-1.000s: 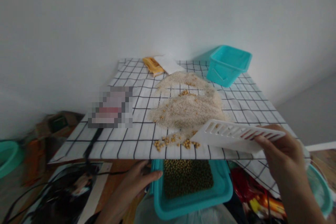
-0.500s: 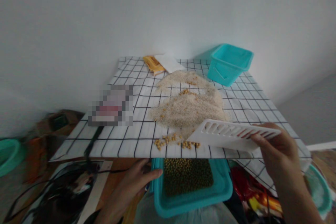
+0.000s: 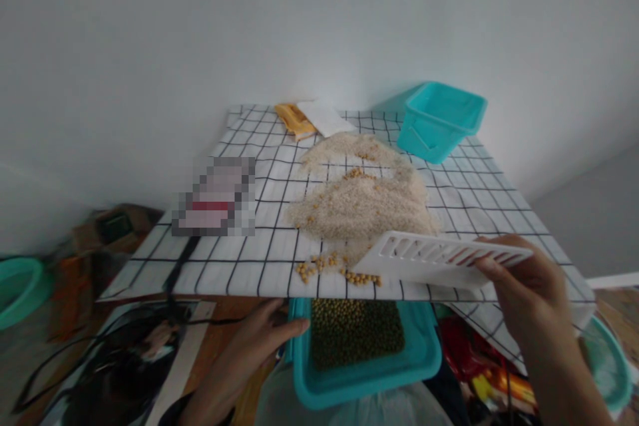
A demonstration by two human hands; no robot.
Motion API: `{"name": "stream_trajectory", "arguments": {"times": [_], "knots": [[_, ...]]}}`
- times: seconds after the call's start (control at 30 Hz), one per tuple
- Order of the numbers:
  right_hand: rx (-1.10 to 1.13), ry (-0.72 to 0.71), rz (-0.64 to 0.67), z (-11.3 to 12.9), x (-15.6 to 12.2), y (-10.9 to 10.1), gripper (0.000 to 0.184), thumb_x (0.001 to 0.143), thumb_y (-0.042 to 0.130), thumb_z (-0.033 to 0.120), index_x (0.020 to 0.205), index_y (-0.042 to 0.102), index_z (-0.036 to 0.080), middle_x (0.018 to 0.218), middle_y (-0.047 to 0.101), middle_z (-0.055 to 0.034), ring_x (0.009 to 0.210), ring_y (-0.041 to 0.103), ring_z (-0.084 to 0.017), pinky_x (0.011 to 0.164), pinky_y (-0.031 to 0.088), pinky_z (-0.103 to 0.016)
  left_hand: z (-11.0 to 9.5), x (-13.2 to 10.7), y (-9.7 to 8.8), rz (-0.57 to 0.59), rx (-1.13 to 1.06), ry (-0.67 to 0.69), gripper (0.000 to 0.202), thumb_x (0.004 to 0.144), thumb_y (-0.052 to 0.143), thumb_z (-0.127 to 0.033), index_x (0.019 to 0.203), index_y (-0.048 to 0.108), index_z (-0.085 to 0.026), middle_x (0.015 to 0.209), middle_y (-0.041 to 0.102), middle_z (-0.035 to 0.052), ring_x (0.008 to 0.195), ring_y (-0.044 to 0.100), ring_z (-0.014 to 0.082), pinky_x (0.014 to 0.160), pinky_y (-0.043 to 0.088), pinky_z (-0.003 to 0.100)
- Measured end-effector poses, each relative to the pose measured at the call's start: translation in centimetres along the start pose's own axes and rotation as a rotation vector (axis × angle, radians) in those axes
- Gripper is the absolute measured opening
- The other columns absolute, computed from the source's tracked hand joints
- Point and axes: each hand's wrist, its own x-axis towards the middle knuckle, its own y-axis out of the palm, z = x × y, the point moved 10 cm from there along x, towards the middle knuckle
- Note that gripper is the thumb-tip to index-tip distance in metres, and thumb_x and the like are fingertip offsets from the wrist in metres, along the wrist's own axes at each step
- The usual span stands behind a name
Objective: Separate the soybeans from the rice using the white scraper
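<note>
In my right hand (image 3: 532,286) is a white plastic board with a row of slots (image 3: 429,269), pinched at its right end and tilted over the table's front edge. Its left tip lies beside a few yellow beans (image 3: 362,278). Behind it spreads a heap of pale grain (image 3: 369,210) with some beans mixed in. Below the edge, my left hand (image 3: 264,339) grips the left rim of a teal plastic bin (image 3: 422,353), thumb over the rim. Round beans (image 3: 357,336) cover the bin's floor, looking darker toward the front.
A second teal bin (image 3: 434,133) stands at the back right of the checked tablecloth (image 3: 269,226). A yellow packet (image 3: 294,121) and a white sheet (image 3: 327,118) lie at the back. A blurred-out flat object (image 3: 214,196) is at left, with a black cable (image 3: 182,263).
The view has shifted slightly. The slotted board's left end sits a little lower. Both hands keep their holds.
</note>
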Motion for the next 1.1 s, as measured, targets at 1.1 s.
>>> {"name": "stream_trajectory", "arguments": {"times": [1.1], "knots": [[-0.031, -0.014, 0.061, 1.0, 0.0, 2.4, 0.012, 0.082, 0.078, 0.032, 0.091, 0.074, 0.025, 0.081, 0.073, -0.0022, 0.072, 0.067, -0.02, 0.061, 0.054, -0.03, 0.0, -0.5, -0.3, -0.008, -0.059, 0.014, 0.029, 0.064, 0.077, -0.034, 0.091, 0.073, -0.024, 0.089, 0.081, 0.0016, 0.088, 0.073, 0.0266, 0.074, 0.055, 0.034]]}}
